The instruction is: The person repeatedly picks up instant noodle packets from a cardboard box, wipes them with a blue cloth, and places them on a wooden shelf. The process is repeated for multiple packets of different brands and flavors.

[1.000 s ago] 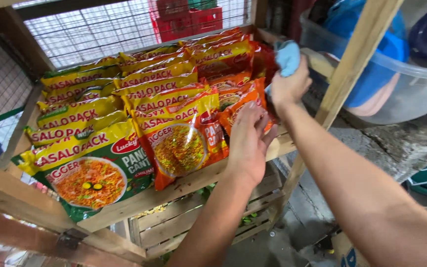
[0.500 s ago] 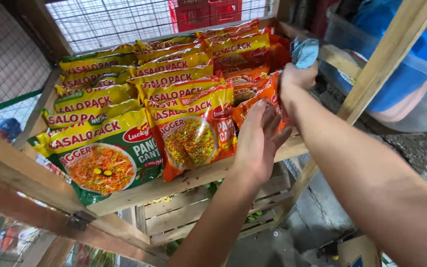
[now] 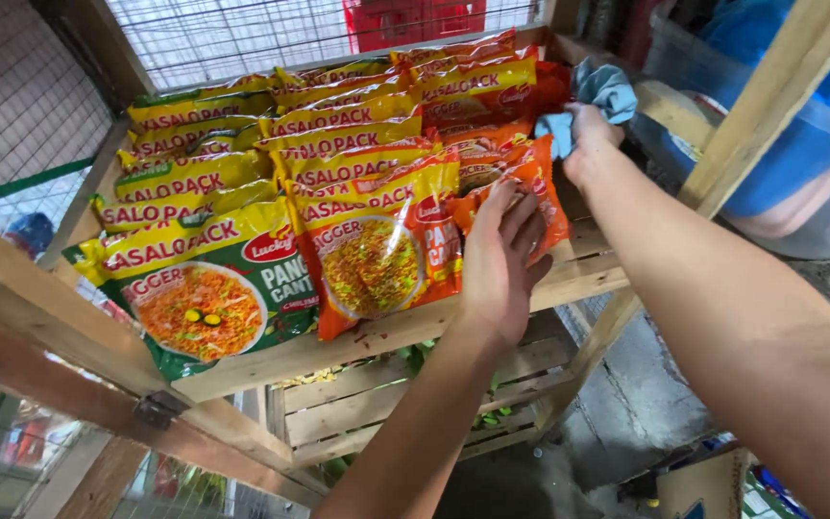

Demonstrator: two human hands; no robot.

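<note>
Here, glossy crinkled plastic everywhere: flat, pillow-shaped noodle packets in overlapping rows on a slatted wooden shelf (image 3: 588,274), rough and unpainted, tilted down toward its front edge. At the front left corner, a green noodle packet (image 3: 206,293) with a round picture of noodles; beside it at the front edge, a yellow-and-orange noodle packet (image 3: 377,252); toward the right edge, a smaller orange packet (image 3: 521,183), shiny and slightly buckled. Left hand (image 3: 503,264) open, fingers spread and lightly curled, palm pressed flat against the orange packet and overlapping the edge of the yellow-and-orange one, gripping nothing. Right hand (image 3: 583,144) closed in a fist around a soft, crumpled blue-grey cloth (image 3: 598,96), held at the back right corner of the shelf, just above the orange packet and touching the rearmost packets. Behind the shelf, thin wire mesh (image 3: 213,38) and a red crate (image 3: 415,19). At the right, a slanted wooden post (image 3: 770,106) in front of a clear plastic tub (image 3: 818,183) with blue contents. Below, a second slatted shelf (image 3: 386,413) with green leaves.
</note>
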